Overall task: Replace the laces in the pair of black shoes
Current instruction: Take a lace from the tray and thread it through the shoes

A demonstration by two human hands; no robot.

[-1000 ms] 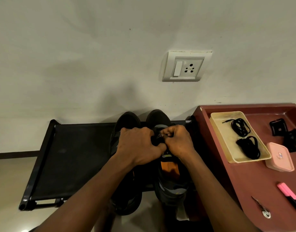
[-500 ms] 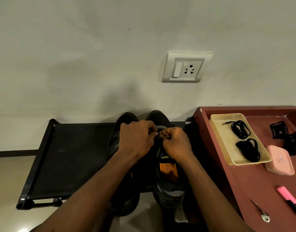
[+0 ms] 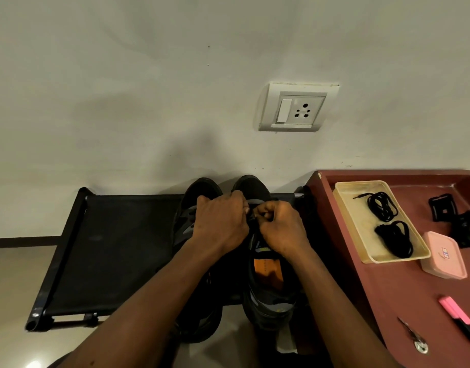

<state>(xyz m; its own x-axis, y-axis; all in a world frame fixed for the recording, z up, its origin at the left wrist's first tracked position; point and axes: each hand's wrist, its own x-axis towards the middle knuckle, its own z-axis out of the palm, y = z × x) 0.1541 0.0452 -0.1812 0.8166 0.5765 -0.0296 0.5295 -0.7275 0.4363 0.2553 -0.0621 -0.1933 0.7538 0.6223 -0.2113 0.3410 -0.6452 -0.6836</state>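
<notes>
Two black shoes stand side by side on a low black rack (image 3: 114, 251), toes to the wall. The left shoe (image 3: 199, 191) is mostly hidden under my left arm. The right shoe (image 3: 268, 288) shows an orange insole. My left hand (image 3: 220, 224) and my right hand (image 3: 279, 227) meet over the right shoe's upper eyelets, fingers pinched on its black lace (image 3: 252, 217), of which only a short bit shows. Two coiled black laces (image 3: 382, 205) (image 3: 395, 237) lie in a cream tray (image 3: 345, 205) on the maroon table at right.
The maroon table (image 3: 387, 293) also holds a pink lidded box (image 3: 443, 256), a black clamp (image 3: 456, 216), a pink highlighter (image 3: 459, 317) and a small metal tool (image 3: 414, 338). A wall socket (image 3: 297, 107) is above the shoes. The rack's left half is bare fabric.
Both hands have shifted slightly toward the toe of the right shoe and stay pressed together on the lace. The camera view has drifted a little.
</notes>
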